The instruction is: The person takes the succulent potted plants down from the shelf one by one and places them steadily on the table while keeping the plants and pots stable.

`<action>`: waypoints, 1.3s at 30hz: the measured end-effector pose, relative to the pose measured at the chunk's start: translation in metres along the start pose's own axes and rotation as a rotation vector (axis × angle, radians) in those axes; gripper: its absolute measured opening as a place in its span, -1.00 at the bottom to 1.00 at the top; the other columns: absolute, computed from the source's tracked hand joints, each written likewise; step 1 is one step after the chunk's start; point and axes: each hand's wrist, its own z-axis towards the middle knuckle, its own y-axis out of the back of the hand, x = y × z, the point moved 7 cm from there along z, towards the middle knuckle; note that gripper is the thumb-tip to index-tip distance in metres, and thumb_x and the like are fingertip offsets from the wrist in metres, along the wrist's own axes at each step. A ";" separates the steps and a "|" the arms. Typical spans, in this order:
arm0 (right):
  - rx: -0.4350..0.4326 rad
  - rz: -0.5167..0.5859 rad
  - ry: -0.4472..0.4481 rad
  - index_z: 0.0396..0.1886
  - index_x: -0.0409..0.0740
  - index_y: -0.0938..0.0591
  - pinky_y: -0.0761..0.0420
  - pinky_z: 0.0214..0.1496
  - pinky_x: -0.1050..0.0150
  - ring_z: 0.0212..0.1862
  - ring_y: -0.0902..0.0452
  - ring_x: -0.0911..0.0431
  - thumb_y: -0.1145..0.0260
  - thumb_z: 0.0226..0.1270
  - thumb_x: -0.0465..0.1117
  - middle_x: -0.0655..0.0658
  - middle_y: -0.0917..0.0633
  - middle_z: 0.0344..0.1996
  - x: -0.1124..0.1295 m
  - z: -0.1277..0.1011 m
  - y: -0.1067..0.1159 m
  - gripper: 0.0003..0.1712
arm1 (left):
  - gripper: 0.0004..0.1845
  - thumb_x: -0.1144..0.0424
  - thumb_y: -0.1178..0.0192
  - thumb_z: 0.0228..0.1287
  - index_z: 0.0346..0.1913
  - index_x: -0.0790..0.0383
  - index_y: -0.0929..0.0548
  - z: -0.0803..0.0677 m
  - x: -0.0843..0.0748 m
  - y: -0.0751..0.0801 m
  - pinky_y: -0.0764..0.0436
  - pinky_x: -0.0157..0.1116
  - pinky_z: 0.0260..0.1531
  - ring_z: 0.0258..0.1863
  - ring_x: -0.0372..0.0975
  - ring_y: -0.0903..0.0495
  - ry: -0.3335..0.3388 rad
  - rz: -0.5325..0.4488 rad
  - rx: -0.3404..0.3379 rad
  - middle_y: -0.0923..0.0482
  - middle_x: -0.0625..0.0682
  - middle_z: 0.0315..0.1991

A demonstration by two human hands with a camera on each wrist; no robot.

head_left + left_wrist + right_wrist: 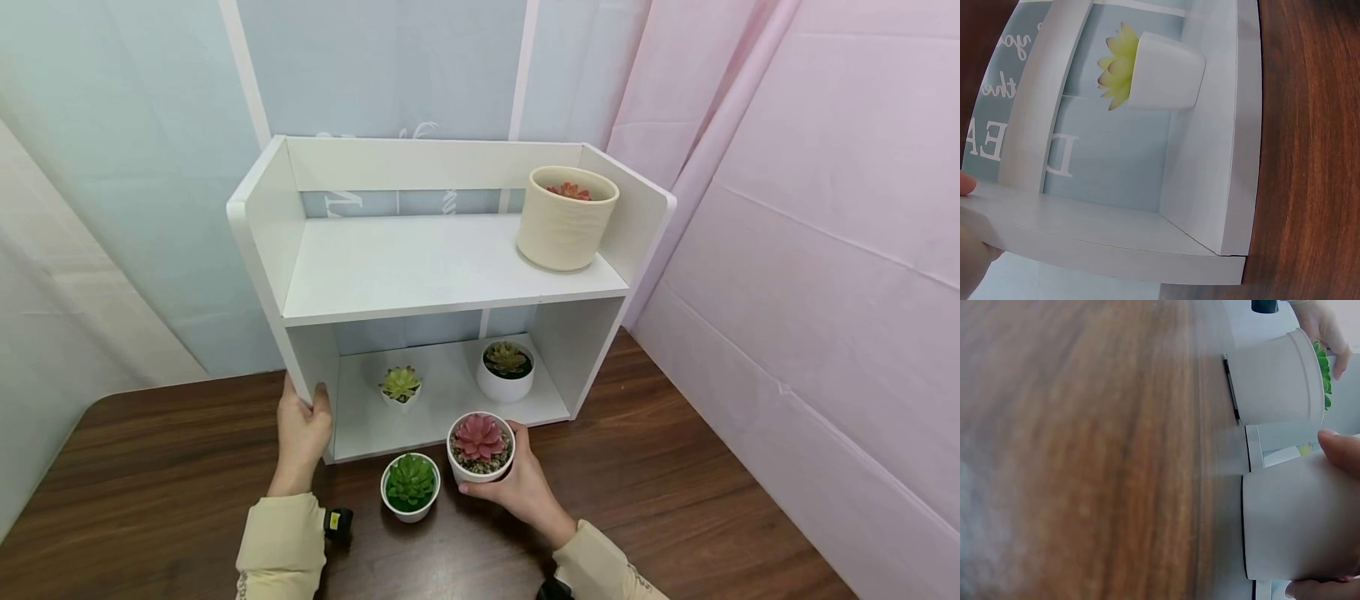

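Observation:
My left hand (303,429) grips the left side panel of a white two-tier shelf (420,267), thumb on the inner side. In the left wrist view only part of that hand shows at the edge. With my right hand (528,487) I hold a white pot (1297,519) with a pink succulent (480,439), thumb and fingers around its sides, in front of the shelf's lower board. Left of it, a white pot with a green succulent (410,483) stands upright on the table. On the lower board are a small potted yellow-green succulent (400,383) and a round white pot (506,386) with a darker succulent.
A large cream pot (566,221) with a red succulent stands at the right end of the upper board. The shelf stands on a dark wooden table (675,483). Patterned cloth (382,67) hangs behind it, and a pale pink cloth wall (847,208) borders the right.

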 end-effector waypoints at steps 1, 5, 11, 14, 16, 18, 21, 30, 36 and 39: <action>0.003 0.003 -0.003 0.19 -0.17 -0.25 -0.41 0.24 0.00 0.16 -0.47 -0.07 -0.71 -0.40 -0.10 -0.18 -0.56 0.10 0.000 0.000 0.000 0.12 | -0.45 0.51 0.13 0.39 0.42 0.36 -0.13 0.000 0.000 0.000 -0.24 0.32 0.17 0.33 0.23 -0.23 0.001 0.000 -0.001 -0.27 0.39 0.31; 0.005 0.008 -0.008 0.20 -0.16 -0.25 -0.41 0.25 0.00 0.17 -0.47 -0.06 -0.71 -0.40 -0.10 -0.18 -0.56 0.11 0.000 0.000 0.000 0.12 | -0.44 0.51 0.13 0.39 0.43 0.34 -0.13 0.000 0.000 0.000 -0.24 0.32 0.17 0.33 0.23 -0.23 -0.003 0.000 -0.003 -0.28 0.39 0.31; 0.015 0.021 -0.003 0.21 -0.14 -0.25 -0.39 0.27 0.02 0.19 -0.46 -0.06 -0.71 -0.39 -0.10 -0.17 -0.55 0.13 0.000 0.000 0.000 0.12 | -0.44 0.52 0.14 0.39 0.43 0.35 -0.12 0.000 0.000 0.000 -0.24 0.33 0.16 0.33 0.24 -0.23 -0.007 -0.002 -0.006 -0.28 0.40 0.31; 0.023 0.028 0.004 0.23 -0.14 -0.25 -0.38 0.28 0.01 0.20 -0.45 -0.07 -0.70 -0.37 -0.11 -0.17 -0.54 0.15 0.001 -0.002 0.001 0.12 | -0.44 0.52 0.14 0.38 0.43 0.35 -0.12 0.000 0.001 0.000 -0.24 0.33 0.16 0.33 0.24 -0.22 -0.005 -0.006 -0.005 -0.27 0.40 0.31; 0.029 0.033 0.004 0.24 -0.14 -0.25 -0.37 0.29 0.01 0.21 -0.44 -0.06 -0.70 -0.36 -0.11 -0.15 -0.54 0.17 0.002 -0.003 0.002 0.13 | -0.43 0.52 0.13 0.39 0.43 0.34 -0.12 0.000 0.000 0.000 -0.23 0.33 0.16 0.34 0.23 -0.21 -0.003 -0.010 -0.002 -0.27 0.39 0.32; 0.039 0.039 0.004 0.28 -0.13 -0.24 -0.36 0.29 0.01 0.21 -0.44 -0.04 -0.70 -0.35 -0.12 -0.13 -0.53 0.18 0.003 -0.003 0.004 0.14 | -0.43 0.51 0.13 0.39 0.44 0.34 -0.12 0.000 0.000 -0.001 -0.23 0.33 0.17 0.34 0.23 -0.21 0.000 -0.011 0.001 -0.26 0.38 0.33; 0.060 0.054 -0.003 0.35 -0.13 -0.23 -0.33 0.31 -0.02 0.23 -0.42 0.00 -0.70 -0.36 -0.13 -0.10 -0.51 0.21 0.004 -0.003 0.005 0.21 | -0.44 0.50 0.14 0.39 0.43 0.33 -0.12 -0.001 0.000 0.000 -0.22 0.33 0.17 0.35 0.22 -0.20 0.000 -0.010 0.003 -0.26 0.38 0.33; 0.072 0.032 -0.035 0.45 -0.24 -0.12 -0.24 0.34 -0.16 0.32 -0.32 -0.14 -0.69 -0.32 -0.08 -0.30 -0.39 0.31 0.012 -0.005 0.013 0.32 | -0.45 0.49 0.15 0.40 0.43 0.35 -0.13 0.000 0.000 0.000 -0.24 0.32 0.17 0.33 0.21 -0.22 -0.004 -0.005 -0.003 -0.27 0.38 0.32; 0.042 0.039 -0.041 0.45 -0.24 -0.14 -0.25 0.36 -0.11 0.34 -0.31 -0.10 -0.67 -0.28 -0.10 -0.32 -0.36 0.34 0.017 -0.005 0.020 0.28 | -0.43 0.50 0.14 0.39 0.44 0.34 -0.12 -0.001 0.000 0.001 -0.23 0.32 0.17 0.34 0.22 -0.21 -0.005 -0.011 -0.001 -0.26 0.38 0.33; 0.036 0.079 -0.035 0.44 -0.24 -0.15 -0.24 0.36 -0.14 0.34 -0.30 -0.14 -0.66 -0.24 -0.14 -0.36 -0.34 0.34 0.020 -0.004 0.023 0.24 | -0.43 0.50 0.13 0.39 0.44 0.33 -0.12 -0.001 0.000 0.001 -0.23 0.32 0.18 0.34 0.21 -0.21 0.003 -0.016 -0.001 -0.26 0.37 0.33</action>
